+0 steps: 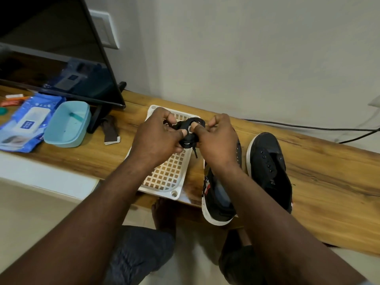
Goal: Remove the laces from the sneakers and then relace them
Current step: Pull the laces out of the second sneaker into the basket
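Tangling looked likeliest, as the left hand [156, 133] and right hand [219, 140] both pinched the bunched black lace [188, 137] above the white tray [164, 178], beside the sneakers [267, 159] on the tabletop [320, 171], so a hard tug could knot it.

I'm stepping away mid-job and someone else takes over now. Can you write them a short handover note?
Left hand and right hand: both grip a bunched black lace above the white grid tray.
The left sneaker lies on the wooden table beside the tray, partly under the right forearm, eyelets hidden.
The right sneaker lies next to it, eyelets bare.
Done: right sneaker unlaced, at least.
Left: check the left sneaker, then relace both.
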`<action>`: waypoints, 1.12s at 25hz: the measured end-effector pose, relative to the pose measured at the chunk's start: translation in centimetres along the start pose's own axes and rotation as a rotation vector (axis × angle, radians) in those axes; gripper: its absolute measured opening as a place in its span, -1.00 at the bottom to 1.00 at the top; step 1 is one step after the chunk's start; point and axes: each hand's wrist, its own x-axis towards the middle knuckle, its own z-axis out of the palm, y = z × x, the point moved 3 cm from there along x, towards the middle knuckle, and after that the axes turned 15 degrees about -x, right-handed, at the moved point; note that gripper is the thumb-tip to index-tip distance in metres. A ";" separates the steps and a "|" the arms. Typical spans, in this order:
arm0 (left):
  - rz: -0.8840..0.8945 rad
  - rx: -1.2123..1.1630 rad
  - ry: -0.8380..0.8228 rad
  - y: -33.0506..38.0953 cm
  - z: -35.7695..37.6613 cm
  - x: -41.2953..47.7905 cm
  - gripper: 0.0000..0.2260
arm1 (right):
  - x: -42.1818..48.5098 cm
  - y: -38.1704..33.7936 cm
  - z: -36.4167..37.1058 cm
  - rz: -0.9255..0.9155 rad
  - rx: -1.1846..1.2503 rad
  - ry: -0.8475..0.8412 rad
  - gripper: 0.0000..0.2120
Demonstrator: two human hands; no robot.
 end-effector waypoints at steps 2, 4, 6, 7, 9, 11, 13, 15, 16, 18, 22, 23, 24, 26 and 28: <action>0.015 0.047 -0.030 -0.4 -1.5 -0.2 -0.83 | -0.5 -1.1 1.1 -0.131 -0.168 0.009 -0.79; -0.020 0.079 -0.097 -1.1 -2.4 -0.7 -0.87 | -1.0 -1.9 1.8 -0.224 -0.317 -0.016 -0.81; -0.072 0.126 -0.122 -2.0 -2.8 -1.0 -0.85 | -1.3 -2.2 2.5 -0.291 -0.456 -0.069 -0.83; -0.097 0.148 -0.110 -2.4 -2.9 -1.0 -0.85 | -1.5 -2.3 2.8 -0.316 -0.511 -0.106 -0.85; -0.144 0.188 -0.072 -3.2 -3.0 -0.9 -0.85 | -1.8 -2.4 3.6 -0.329 -0.599 -0.178 -0.86; -0.187 0.228 -0.056 -3.9 -3.1 -0.8 -0.86 | -1.9 -2.1 4.4 -0.283 -0.633 -0.241 -0.86; -0.219 0.267 -0.053 -4.6 -3.2 -0.7 -0.86 | -1.9 -1.7 5.3 -0.228 -0.631 -0.291 -0.83; -0.252 0.315 -0.051 -5.3 -3.4 -0.6 -0.85 | -2.3 -1.3 6.1 -0.209 -0.638 -0.305 -0.83; -0.261 0.353 -0.054 -5.6 -3.4 -0.6 -0.86 | -2.5 -1.2 6.5 -0.220 -0.660 -0.304 -0.85; -0.255 0.479 -0.078 -6.3 -3.4 -0.4 -0.88 | -2.9 -0.9 7.3 -0.257 -0.727 -0.308 -0.86; -0.209 0.712 -0.138 -6.6 -2.7 -0.2 -0.85 | -2.9 -0.1 8.2 -0.294 -0.835 -0.305 -0.84; -0.202 0.751 -0.150 -6.6 -2.5 -0.2 -0.85 | -2.8 0.0 8.3 -0.306 -0.849 -0.303 -0.82; -0.196 0.788 -0.159 -6.7 -2.3 -0.2 -0.84 | -2.7 0.2 8.4 -0.314 -0.857 -0.300 -0.81; -0.188 0.849 -0.172 -6.9 -2.2 -0.2 -0.81 | -2.5 0.4 8.5 -0.311 -0.863 -0.293 -0.81; -0.179 0.869 -0.186 -7.1 -2.1 -0.2 -0.81 | -2.2 0.5 8.6 -0.299 -0.855 -0.301 -0.82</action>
